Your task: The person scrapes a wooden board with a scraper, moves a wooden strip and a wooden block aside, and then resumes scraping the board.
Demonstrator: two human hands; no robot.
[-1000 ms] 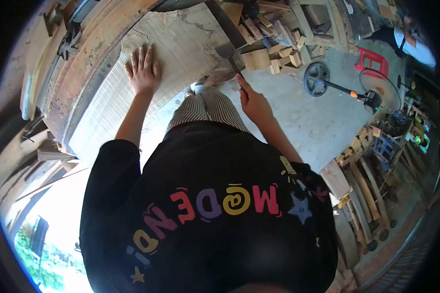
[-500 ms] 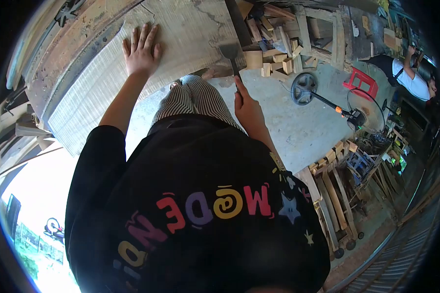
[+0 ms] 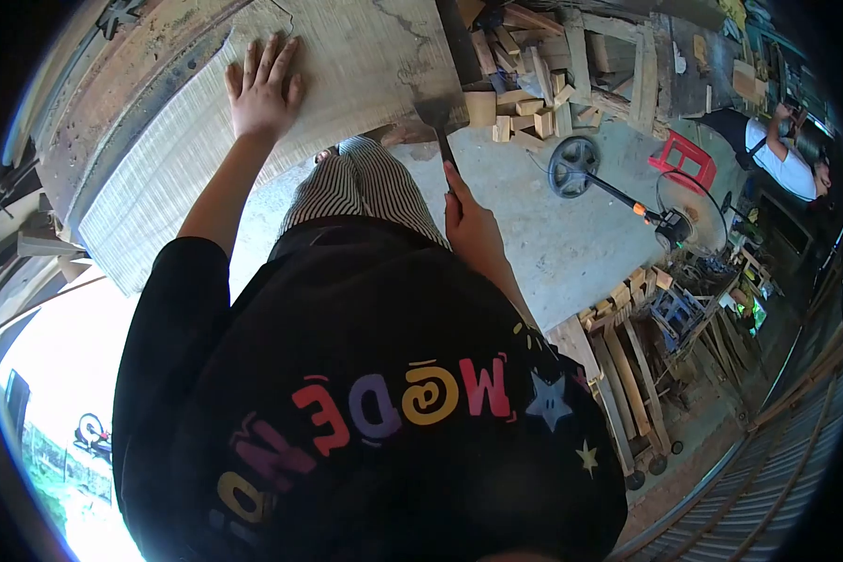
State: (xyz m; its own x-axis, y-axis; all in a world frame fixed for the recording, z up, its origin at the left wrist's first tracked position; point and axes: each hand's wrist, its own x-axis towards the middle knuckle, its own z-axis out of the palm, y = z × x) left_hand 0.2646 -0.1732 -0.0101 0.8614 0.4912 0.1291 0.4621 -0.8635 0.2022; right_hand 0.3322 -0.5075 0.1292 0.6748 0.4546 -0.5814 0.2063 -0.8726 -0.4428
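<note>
My left hand [image 3: 264, 89] lies flat on a broad wooden slab [image 3: 347, 66], its fingers spread and pointing away from me. The slab has pale streaks, a dark crack near its far side and darker grain at the right. My right hand [image 3: 475, 220] is wrapped round the handle of a scraper [image 3: 437, 112], with the index finger stretched along it. The scraper's wide dark blade rests over the slab's near right corner. Whether its edge presses on the wood cannot be made out.
Wood offcuts [image 3: 534, 117] are piled right of the slab. A standing fan [image 3: 573, 167] lies across the concrete floor [image 3: 571, 248], near a red plastic stool [image 3: 686, 159]. Another person [image 3: 782, 161] is at the far right. Planks [image 3: 628, 379] lean at the lower right.
The scraper's blade has slid a little toward me, to the slab's near edge. My left hand stays flat on the slab. The whole view has shifted slightly.
</note>
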